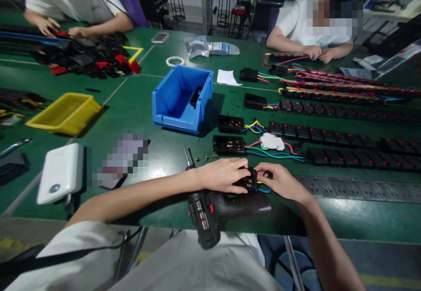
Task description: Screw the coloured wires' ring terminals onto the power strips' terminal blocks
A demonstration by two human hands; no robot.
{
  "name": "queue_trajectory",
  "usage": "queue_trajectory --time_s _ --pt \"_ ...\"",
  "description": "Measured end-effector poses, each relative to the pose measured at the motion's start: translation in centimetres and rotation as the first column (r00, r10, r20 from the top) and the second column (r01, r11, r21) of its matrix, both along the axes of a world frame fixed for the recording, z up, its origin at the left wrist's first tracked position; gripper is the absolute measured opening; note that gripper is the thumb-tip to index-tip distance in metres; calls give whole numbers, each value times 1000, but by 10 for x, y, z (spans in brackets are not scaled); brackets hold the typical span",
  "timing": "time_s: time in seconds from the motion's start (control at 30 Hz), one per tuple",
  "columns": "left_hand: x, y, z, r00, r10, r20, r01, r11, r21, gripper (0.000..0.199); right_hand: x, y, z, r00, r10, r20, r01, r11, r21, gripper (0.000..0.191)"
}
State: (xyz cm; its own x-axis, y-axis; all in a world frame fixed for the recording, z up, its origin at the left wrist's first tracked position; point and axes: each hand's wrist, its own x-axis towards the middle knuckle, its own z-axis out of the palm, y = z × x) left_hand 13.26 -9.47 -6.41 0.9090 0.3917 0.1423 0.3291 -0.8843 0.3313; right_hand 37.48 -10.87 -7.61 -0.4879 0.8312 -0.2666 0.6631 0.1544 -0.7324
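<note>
My left hand point(226, 174) is curled over a small black plastic housing point(252, 180), its fingers wrapped round the near end and hiding much of it. Yellow and blue wires point(264, 190) come out of the housing's right end. There my right hand point(278, 179) pinches at the wires with thumb and forefinger; the exact grip is partly hidden. Just below my left hand lies a black cordless screwdriver point(210, 214), its long bit point(187, 155) pointing away beyond my wrist. A few small brass pieces point(207, 158) lie on the table near the bit.
Open black housings point(228, 144) wired to long socket strips point(355, 158) lie ahead on the right. A grey metal strip point(345, 189) sits beside my right hand. Further left are a blue bin point(179, 122), a yellow tray point(62, 126), a phone point(123, 159) and a white power bank point(62, 172). Two people work opposite.
</note>
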Motion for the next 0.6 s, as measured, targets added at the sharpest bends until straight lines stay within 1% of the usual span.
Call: queue_trajectory --time_s 0.13,0.23,0.33,0.43,0.53,0.6 --pt "-1 -1 -2 999 18 28 -18 1000 -15 44 0 1 4 1000 22 -2 -22 999 -47 30" --pt "-2 -2 -1 999 28 28 -27 999 -30 41 -1 -1 10 999 36 18 -36 999 -18 26" --pt "-3 -1 -1 999 21 31 -20 999 -44 40 -5 -5 15 993 47 112 -53 997 54 21" --pt "-4 -1 -3 999 25 46 -22 998 -66 40 -9 -11 16 975 47 218 -74 990 118 22" --pt "-4 -1 -3 999 36 40 -32 996 -86 41 -12 -17 14 955 0 296 -71 971 230 20" --pt "-4 -1 -2 999 40 22 -38 995 -93 42 -11 -19 11 949 -37 313 -61 952 299 19"
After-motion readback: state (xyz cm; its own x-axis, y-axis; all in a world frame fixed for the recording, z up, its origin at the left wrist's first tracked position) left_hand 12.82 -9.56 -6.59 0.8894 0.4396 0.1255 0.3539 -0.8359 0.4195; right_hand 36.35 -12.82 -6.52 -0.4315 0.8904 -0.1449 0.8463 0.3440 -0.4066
